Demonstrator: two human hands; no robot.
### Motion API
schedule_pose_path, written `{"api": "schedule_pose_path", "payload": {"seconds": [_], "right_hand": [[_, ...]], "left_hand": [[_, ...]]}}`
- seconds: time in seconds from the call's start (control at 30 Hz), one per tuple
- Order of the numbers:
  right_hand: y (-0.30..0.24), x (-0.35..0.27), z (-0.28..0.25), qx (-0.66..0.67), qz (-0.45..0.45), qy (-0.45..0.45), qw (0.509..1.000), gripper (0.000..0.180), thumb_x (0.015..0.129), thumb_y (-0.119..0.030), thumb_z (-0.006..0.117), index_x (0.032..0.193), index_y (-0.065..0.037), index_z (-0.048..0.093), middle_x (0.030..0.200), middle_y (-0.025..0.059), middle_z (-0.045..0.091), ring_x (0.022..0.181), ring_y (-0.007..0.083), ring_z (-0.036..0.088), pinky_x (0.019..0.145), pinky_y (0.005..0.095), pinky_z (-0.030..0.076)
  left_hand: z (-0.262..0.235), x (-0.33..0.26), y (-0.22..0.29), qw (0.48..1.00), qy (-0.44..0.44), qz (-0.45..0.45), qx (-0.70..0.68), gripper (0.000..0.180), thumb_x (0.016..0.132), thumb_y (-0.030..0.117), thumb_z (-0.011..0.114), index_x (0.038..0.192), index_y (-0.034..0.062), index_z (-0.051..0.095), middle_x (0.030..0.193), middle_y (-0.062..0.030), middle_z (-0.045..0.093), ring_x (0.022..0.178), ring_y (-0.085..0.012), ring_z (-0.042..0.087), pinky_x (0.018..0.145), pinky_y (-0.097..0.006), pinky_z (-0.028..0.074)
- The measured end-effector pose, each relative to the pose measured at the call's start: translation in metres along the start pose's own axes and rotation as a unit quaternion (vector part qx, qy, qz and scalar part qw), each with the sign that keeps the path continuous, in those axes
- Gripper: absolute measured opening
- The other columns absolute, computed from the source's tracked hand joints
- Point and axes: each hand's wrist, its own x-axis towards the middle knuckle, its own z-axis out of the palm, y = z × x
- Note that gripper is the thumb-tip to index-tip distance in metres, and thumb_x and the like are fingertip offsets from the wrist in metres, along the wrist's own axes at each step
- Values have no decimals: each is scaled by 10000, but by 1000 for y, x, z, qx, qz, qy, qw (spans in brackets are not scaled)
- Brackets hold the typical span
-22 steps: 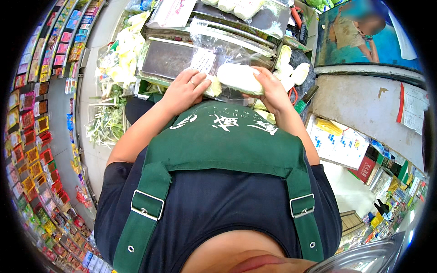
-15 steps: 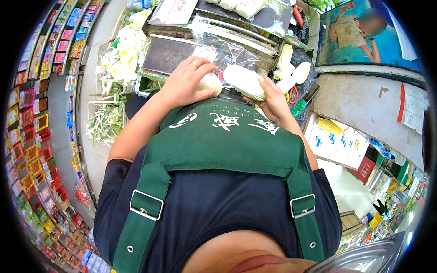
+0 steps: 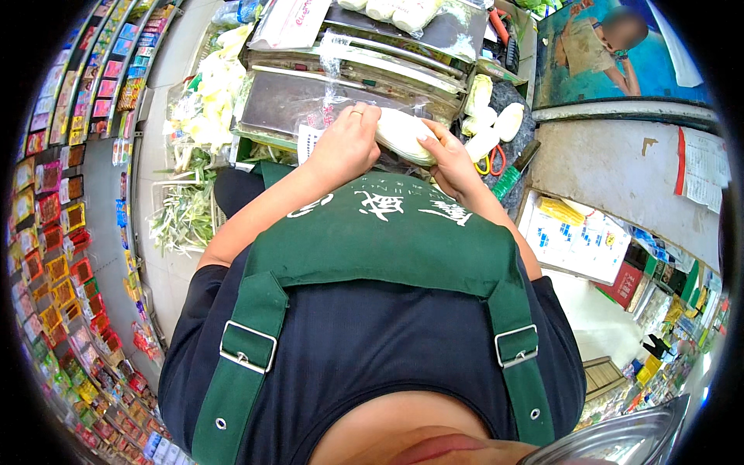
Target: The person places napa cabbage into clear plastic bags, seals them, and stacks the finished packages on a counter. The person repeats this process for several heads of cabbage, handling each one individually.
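A pale, trimmed napa cabbage [image 3: 403, 136] lies slantwise in front of my apron. My right hand [image 3: 451, 161] is wrapped round its right end, thumb on top. At the cabbage's left end my left hand [image 3: 353, 141] is closed, fingers curled on a clear plastic bag [image 3: 310, 124] that spreads over the dark work surface [image 3: 271, 97]. Whether the bag reaches round the cabbage is hard to make out. Close to my right hand lie several more peeled cabbages [image 3: 482, 139] and red-and-yellow handled scissors [image 3: 491, 163].
Wrapped cabbages [image 3: 391, 12] sit on the far ledge. Loose leaves [image 3: 221, 85] and green trimmings [image 3: 186, 213] fill baskets at left. A green-bristled brush [image 3: 508, 184] lies at right, before a grey counter [image 3: 620, 167]. Shelves of packets [image 3: 58, 201] line the far left.
My left hand has gone from spread fingers to a closed grip and moved right, against the cabbage. The plastic has shifted left, and the cabbage has moved slightly with my right hand.
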Motion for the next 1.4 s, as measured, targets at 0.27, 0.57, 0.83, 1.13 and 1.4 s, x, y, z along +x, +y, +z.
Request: {"api": "schedule_pose_path", "payload": {"seconds": [0.27, 0.57, 0.83, 1.13, 1.4], "right_hand": [[2, -1, -4, -12, 2, 1, 1000, 506, 945, -177, 637, 1359, 42, 444, 1262, 135, 568, 1140, 182, 549, 955, 315, 458], [6, -10, -11, 5, -52, -2, 999, 488, 975, -199, 588, 1372, 33, 428, 1282, 140, 551, 1167, 190, 537, 994, 330, 432], [-5, -31, -9, 125, -88, 54, 987, 421, 1018, -186, 461, 1380, 19, 399, 1284, 159, 551, 1135, 248, 592, 910, 400, 542], [1, -25, -11, -55, -112, 65, 990, 424, 983, -178, 512, 1354, 20, 452, 1253, 126, 576, 1137, 195, 561, 951, 328, 469], [-20, -33, -13, 145, 31, -3, 989, 414, 976, -181, 523, 1333, 25, 485, 1236, 132, 594, 1111, 219, 595, 894, 382, 543]], "left_hand": [[-7, 8, 2, 993, -3, -83, -82, 342, 789, 11, 610, 1117, 30, 516, 997, -186, 608, 859, -377, 632, 722, -462, 516], [-17, 83, 14, 998, 2, 54, -37, 298, 773, 0, 583, 1060, 79, 562, 954, -152, 591, 855, -368, 628, 733, -454, 514], [-26, 65, 34, 988, -58, 141, 16, 222, 735, 48, 636, 954, 76, 663, 1185, -144, 595, 1041, -276, 594, 847, -377, 536], [-22, 20, -38, 993, 109, 8, -54, 454, 824, 190, 709, 1226, 23, 579, 1217, -180, 598, 1041, -328, 609, 888, -390, 510], [-6, -6, -69, 884, -211, -278, -312, 865, 793, 332, 791, 1437, -30, 342, 1212, -218, 630, 1104, -304, 627, 993, -390, 456]]}}
